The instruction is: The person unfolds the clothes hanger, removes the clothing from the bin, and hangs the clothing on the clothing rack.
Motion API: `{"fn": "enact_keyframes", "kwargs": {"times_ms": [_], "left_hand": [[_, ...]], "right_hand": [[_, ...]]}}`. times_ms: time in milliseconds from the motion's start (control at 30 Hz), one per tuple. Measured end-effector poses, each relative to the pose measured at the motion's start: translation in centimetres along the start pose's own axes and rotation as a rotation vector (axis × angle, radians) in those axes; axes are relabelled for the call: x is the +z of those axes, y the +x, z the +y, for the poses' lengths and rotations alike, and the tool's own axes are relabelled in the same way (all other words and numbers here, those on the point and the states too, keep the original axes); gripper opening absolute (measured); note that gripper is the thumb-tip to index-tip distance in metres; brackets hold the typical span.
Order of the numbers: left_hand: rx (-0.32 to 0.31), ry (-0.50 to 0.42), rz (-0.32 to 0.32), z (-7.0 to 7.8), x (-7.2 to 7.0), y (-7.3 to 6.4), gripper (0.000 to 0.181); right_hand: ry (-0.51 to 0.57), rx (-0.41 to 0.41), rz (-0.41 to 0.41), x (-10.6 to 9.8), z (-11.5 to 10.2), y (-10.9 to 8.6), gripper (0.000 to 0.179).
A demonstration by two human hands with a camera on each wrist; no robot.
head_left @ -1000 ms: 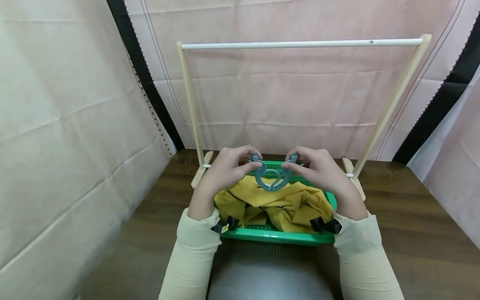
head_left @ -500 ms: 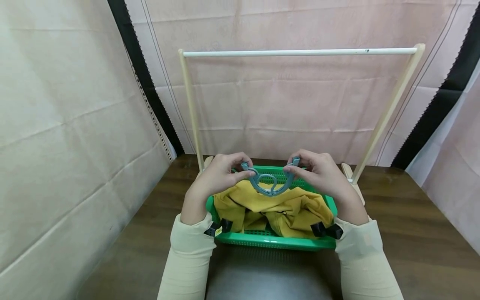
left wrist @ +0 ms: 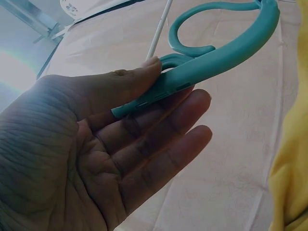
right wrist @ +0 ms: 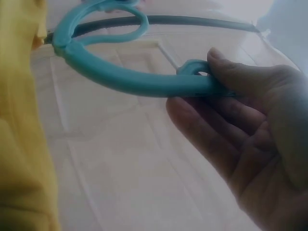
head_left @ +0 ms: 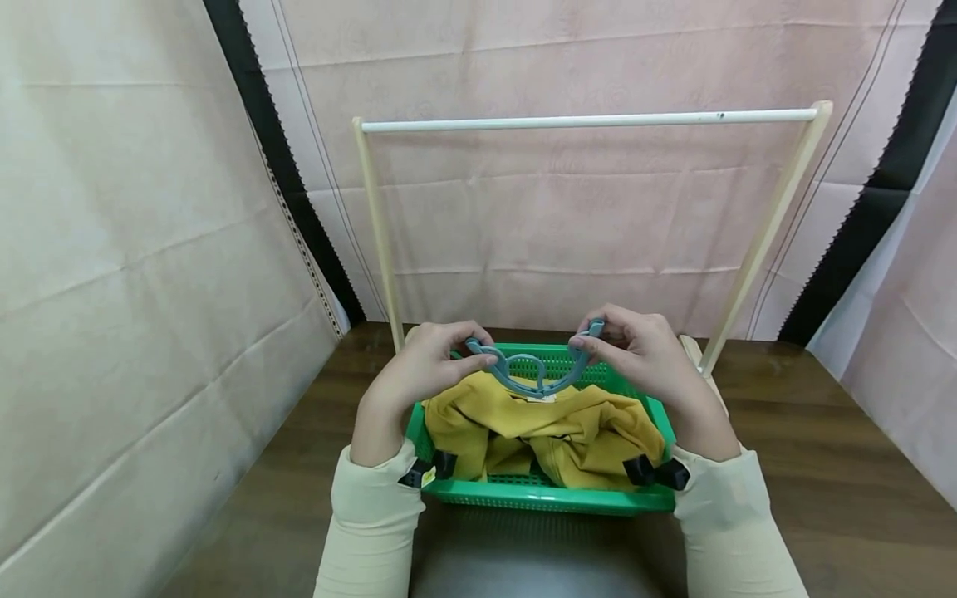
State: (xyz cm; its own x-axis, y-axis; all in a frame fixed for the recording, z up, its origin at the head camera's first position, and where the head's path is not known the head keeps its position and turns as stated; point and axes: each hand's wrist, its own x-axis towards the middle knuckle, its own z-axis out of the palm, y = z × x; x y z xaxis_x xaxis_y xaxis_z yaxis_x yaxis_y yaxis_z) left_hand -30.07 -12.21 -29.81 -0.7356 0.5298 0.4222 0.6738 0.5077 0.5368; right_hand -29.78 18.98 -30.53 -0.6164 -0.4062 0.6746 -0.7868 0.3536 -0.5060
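In the head view a teal folding clothes hanger [head_left: 576, 370] is held in the air, its two arms spread in a shallow V and its curled hook between them. My left hand [head_left: 422, 370] pinches the end of the left arm between thumb and fingers. The other end is gripped the same way by my right hand [head_left: 645, 353]. Both wrist views show thumb and fingers on the hanger [left wrist: 226, 62], with the remaining fingers loosely bent below. Beneath it, a crumpled yellow garment [head_left: 576, 432] lies in a green perforated basket [head_left: 538, 498].
Behind the basket stands a rack with a white horizontal bar [head_left: 583, 122] on pale wooden posts [head_left: 380, 232]. Its feet are partly hidden by my arms. A dark wooden table [head_left: 284, 498] carries everything, with pale fabric walls [head_left: 149, 291] behind and beside it.
The hanger's arms have swung apart from a nearly closed ring to a wide V. My left hand has moved left, the right slightly right. The view has tilted up a little.
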Motion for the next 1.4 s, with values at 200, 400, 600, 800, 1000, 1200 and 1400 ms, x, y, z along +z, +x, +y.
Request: {"fn": "enact_keyframes", "kwargs": {"times_ms": [200,400,600,800,1000,1200,1400], "left_hand": [[-0.011,-0.006,-0.010,-0.2,0.0,-0.2,0.009],[-0.037,-0.013,-0.010,-0.5,-0.3,-0.3,0.008],[-0.040,0.016,-0.021,-0.8,-0.1,-0.2,0.010],[-0.055,0.038,-0.028,-0.9,-0.1,-0.1,0.010],[-0.082,0.018,-0.046,-0.8,-0.4,-0.2,0.009],[-0.057,0.007,-0.009,-0.7,-0.5,-0.2,0.005],[-0.036,0.008,0.008,-0.7,-0.5,-0.3,0.005]], "right_hand": [[-0.010,-0.013,0.023,-0.1,-0.1,-0.1,0.014],[0.040,-0.003,0.034,-0.3,-0.2,0.2,0.013],[0.041,0.000,0.065,-0.4,-0.2,0.1,0.013],[0.012,0.029,0.081,-0.5,-0.1,0.1,0.011],[-0.012,0.060,0.065,-0.8,-0.1,-0.2,0.009],[-0.113,0.146,-0.057,-1.5,-0.4,-0.6,0.005],[-0.200,0.147,-0.238,-1.5,-0.4,-0.6,0.008]]}}
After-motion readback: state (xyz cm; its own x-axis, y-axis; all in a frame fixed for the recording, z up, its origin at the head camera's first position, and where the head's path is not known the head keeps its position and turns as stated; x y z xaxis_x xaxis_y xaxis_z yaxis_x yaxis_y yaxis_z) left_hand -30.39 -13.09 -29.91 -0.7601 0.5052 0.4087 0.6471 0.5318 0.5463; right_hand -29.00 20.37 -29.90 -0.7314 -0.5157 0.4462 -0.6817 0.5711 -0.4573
